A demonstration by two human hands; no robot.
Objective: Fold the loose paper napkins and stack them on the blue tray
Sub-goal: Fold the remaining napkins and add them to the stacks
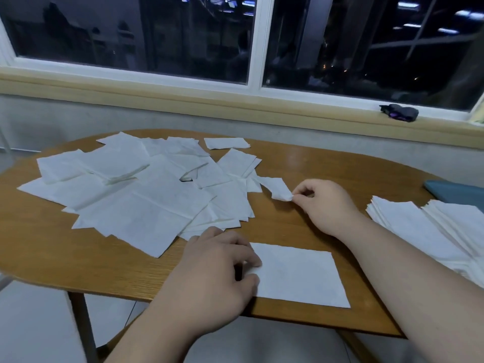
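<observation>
The oval wooden table (327, 163) under the window carries everything. Its left half is covered by the spread of loose napkins (146, 195), unfolded sheets overlapping at all angles, so by my reckoning most of the job remains. At the right edge lie the folded stacks (419, 231), two piles side by side, and a corner of the blue tray (458, 191) shows just behind them. Whether the stacks rest on the tray or on the bare wood I cannot tell.

Near the front edge lies one folded napkin (301, 276), a flat rectangle. The left hand (217, 268) holds its left edge, thumb and curled forefinger closed on the paper. The right hand (327, 205) is further out, pinching the corner of a small crumpled napkin (277, 188) at the right fringe of the spread.

The step in hand looks like a changeover: one sheet done, the next being drawn out. The next move calls for carrying the finished rectangle right to the stacks and pulling the pinched sheet free without dragging its neighbours, since it touches the sheets beside it. Thin paper tears or creases under a hard tug.

Nothing blocks the path to the stacks. A lone napkin (226, 143) sits apart at the far edge, and a small dark object (399, 112) rests on the windowsill.
</observation>
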